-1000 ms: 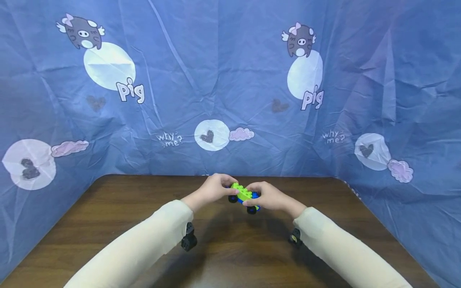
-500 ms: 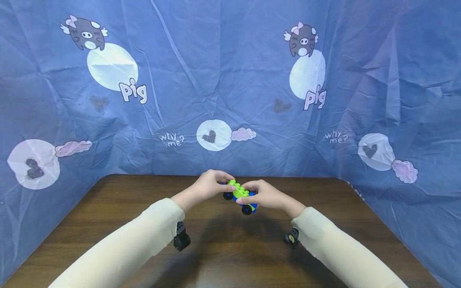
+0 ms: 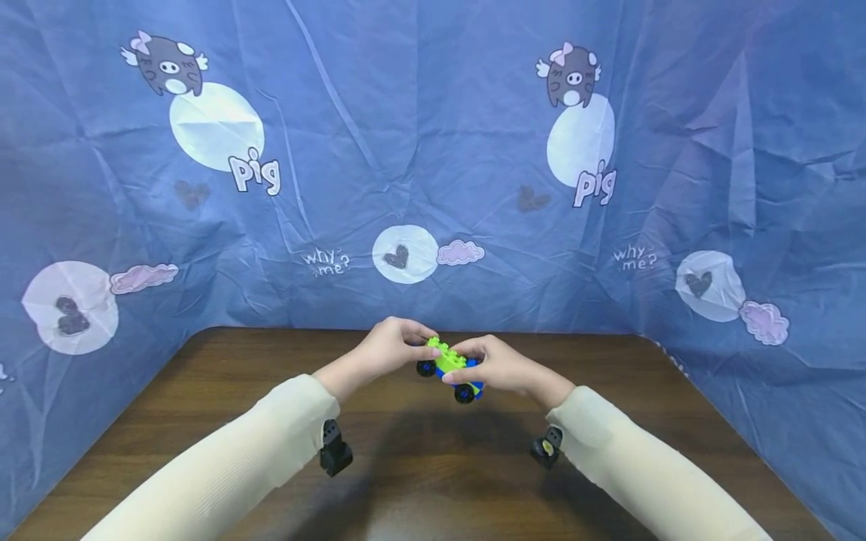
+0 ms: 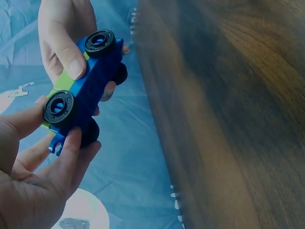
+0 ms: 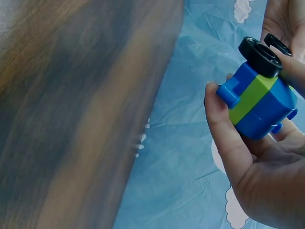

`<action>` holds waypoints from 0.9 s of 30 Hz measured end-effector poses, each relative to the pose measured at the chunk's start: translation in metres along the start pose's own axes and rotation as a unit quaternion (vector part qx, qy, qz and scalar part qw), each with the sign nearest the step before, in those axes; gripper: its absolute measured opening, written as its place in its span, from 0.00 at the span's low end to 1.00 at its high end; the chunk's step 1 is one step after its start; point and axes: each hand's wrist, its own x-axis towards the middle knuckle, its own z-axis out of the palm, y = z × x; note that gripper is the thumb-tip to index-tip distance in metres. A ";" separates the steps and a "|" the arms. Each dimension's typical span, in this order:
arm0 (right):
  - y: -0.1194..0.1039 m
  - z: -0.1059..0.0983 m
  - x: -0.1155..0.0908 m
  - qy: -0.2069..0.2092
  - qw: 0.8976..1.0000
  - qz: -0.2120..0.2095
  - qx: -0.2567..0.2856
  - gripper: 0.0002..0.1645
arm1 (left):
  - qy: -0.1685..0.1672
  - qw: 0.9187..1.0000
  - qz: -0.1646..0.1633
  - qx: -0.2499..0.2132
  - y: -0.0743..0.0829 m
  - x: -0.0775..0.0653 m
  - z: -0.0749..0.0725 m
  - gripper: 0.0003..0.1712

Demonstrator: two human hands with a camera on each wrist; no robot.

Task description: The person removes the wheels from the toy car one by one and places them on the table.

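A toy car of building bricks [image 3: 449,359], bright green and studded on top with a blue base and black wheels, is held above the table by both hands. My left hand [image 3: 389,347] grips its far-left end, thumb on the near side. At the other end, my right hand [image 3: 504,365] holds it with the thumb along the green side. The left wrist view shows the car's blue underside [image 4: 93,90] and a small blue hook [image 4: 55,144] at the left-hand end. In the right wrist view, the blue and green end face [image 5: 257,102] is visible. Palms partly hide the car.
The brown wooden table [image 3: 419,481] lies beneath, with the arms' shadows on it. A blue printed cloth [image 3: 433,165] rises behind and along both sides. Black wrist cameras [image 3: 334,449] hang under the cream sleeves [image 3: 223,458].
Both hands have moved a little to the left with the toy car, which has turned slightly so more of its near wheels shows. The head view has shifted slightly. Both grips stay on the car.
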 end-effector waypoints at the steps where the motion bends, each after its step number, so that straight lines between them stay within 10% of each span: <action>1: 0.000 0.000 0.000 -0.001 1.000 0.005 0.006 0.22 | -0.001 1.000 0.000 -0.003 0.000 -0.001 -0.001 0.20; 18: -0.008 0.013 0.001 -0.019 0.997 0.027 0.075 0.26 | -0.036 0.996 0.005 -0.085 -0.013 -0.021 -0.018 0.24; 27: -0.005 0.014 0.003 -0.007 0.994 0.028 0.102 0.29 | 0.030 0.999 0.007 -0.018 -0.021 -0.033 -0.021 0.19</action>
